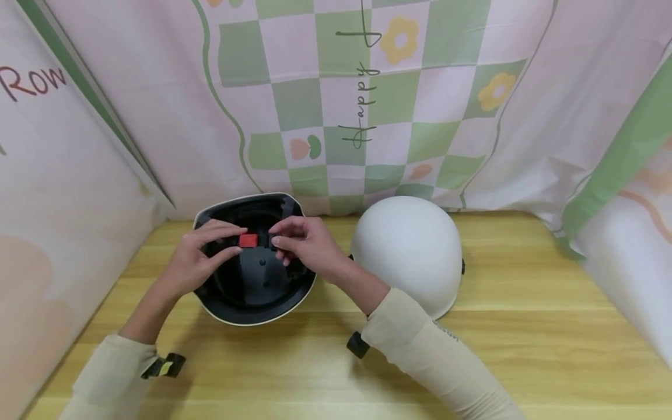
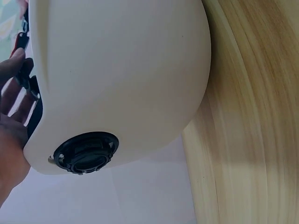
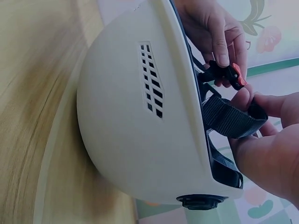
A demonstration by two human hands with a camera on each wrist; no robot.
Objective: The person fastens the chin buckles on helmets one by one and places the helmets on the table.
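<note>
An upturned white helmet (image 1: 252, 312) rests on the table with its black inside facing up. Above its opening, the left hand (image 1: 190, 261) pinches a black chin-strap buckle with a red part (image 1: 248, 240) between thumb and fingers. The right hand (image 1: 314, 244) grips the black strap (image 3: 233, 119) on the opposite side, close to that buckle; the right wrist view shows the webbing looped over its fingers. What lies at the right fingertips is partly hidden by the thumb. On the shell, a black round fitting (image 2: 88, 153) shows in the left wrist view.
A second white helmet (image 1: 406, 251) stands dome up on the wooden table (image 1: 535, 326), right beside the right forearm. A checkered curtain (image 1: 346, 99) hangs behind, with more cloth at both sides. Vent slots (image 3: 152, 79) mark the held helmet's shell.
</note>
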